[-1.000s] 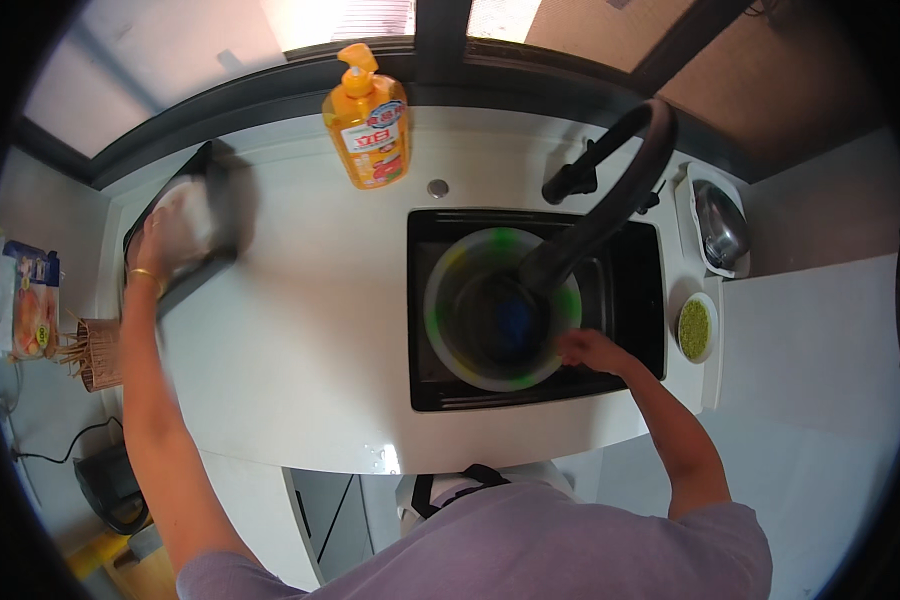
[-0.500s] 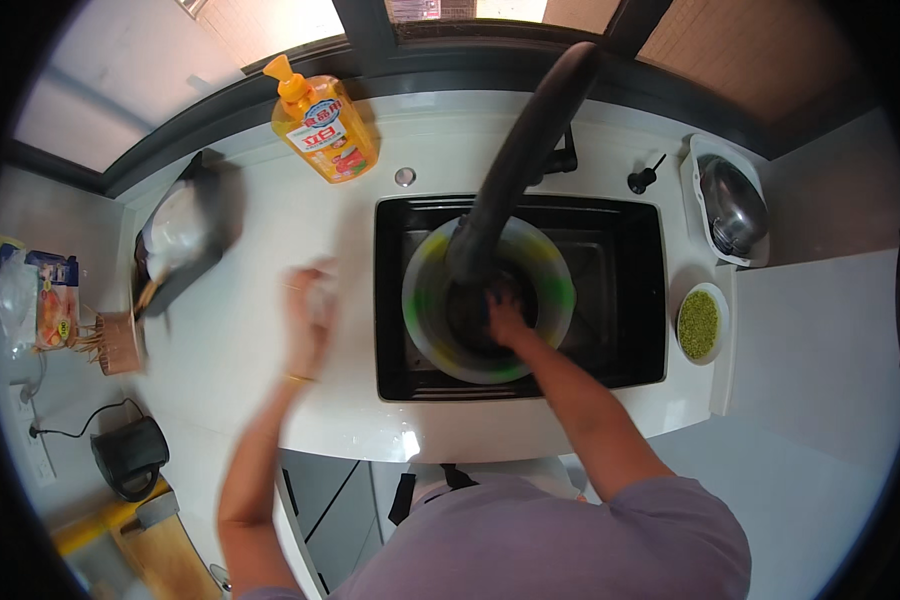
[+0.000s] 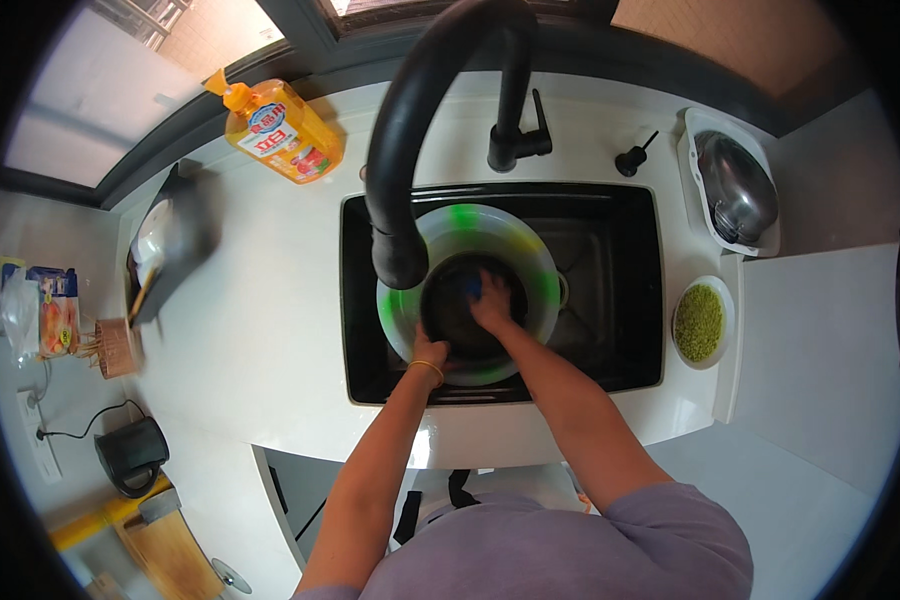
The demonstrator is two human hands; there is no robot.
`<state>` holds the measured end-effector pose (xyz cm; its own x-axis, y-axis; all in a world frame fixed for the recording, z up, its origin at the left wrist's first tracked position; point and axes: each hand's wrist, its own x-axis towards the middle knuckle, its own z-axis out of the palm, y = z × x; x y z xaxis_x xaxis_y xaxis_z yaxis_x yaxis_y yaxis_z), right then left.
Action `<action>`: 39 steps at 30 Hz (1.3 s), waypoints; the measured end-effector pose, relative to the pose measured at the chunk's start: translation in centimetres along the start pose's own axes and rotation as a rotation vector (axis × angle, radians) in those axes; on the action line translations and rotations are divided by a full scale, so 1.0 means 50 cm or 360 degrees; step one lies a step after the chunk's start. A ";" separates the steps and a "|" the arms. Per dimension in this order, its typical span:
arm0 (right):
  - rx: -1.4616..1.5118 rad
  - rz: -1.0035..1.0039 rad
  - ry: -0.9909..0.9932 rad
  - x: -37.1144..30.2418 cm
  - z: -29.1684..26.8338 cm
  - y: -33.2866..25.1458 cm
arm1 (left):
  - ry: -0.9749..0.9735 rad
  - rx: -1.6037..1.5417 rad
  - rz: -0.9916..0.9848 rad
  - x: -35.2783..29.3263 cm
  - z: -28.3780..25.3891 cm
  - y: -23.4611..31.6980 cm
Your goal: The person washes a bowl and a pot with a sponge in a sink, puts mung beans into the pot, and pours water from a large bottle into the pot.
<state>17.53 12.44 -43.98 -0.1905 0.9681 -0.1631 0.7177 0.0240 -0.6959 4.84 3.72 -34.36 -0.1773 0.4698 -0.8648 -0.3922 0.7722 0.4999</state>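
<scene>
A dark round pan or bowl [image 3: 448,326] lies inside a pale basin [image 3: 542,235] with green and yellow patches, which stands in the black sink [image 3: 610,215]. Fingers of my left hand [image 3: 430,354] are closed on the dark vessel's near-left edge. Down inside it, my right hand [image 3: 491,302] presses a small blue scrubbing pad [image 3: 473,288], mostly covered by the fingers. Over the basin's left part hangs the black faucet spout [image 3: 402,250], hiding some of its rim.
An orange soap bottle [image 3: 288,135] stands at the back left. To the right are a bowl of green beans [image 3: 699,322] and a white tray [image 3: 705,180] holding a metal vessel [image 3: 738,180]. A black kettle [image 3: 132,455] and a cutting board [image 3: 173,555] sit at the lower left.
My left hand has moved from over the counter into the basin and taken hold of the dark vessel's edge. My right hand stays inside the vessel. The view has shifted, so the faucet appears further left.
</scene>
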 end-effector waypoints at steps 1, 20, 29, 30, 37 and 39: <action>0.0113 0.0056 0.0058 0.007 0.015 -0.019 | -0.0017 -0.0049 -0.0009 -0.002 -0.004 -0.004; -0.0226 -0.1311 -0.0513 -0.042 -0.130 0.090 | -0.0040 0.0140 0.0751 -0.001 0.006 0.024; -0.0994 -0.0878 -0.0631 0.007 -0.078 0.059 | 0.0295 0.1022 0.0814 -0.002 0.010 0.058; -0.0956 -0.0947 -0.0438 -0.019 -0.058 0.071 | 0.0286 0.0914 0.0778 0.007 0.009 0.043; 0.0498 -0.0009 -0.1076 -0.082 -0.110 -0.103 | 0.0398 0.0575 0.0565 0.004 0.015 0.020; 0.0694 0.0035 -0.0579 -0.140 -0.105 -0.128 | 0.0487 0.0736 0.0722 0.020 0.013 0.013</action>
<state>17.80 6.81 -34.70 -0.4524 0.8169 -0.3577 0.3958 -0.1755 -0.9014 4.97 4.97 -34.85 -0.5038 0.6988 -0.5079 0.1910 0.6635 0.7234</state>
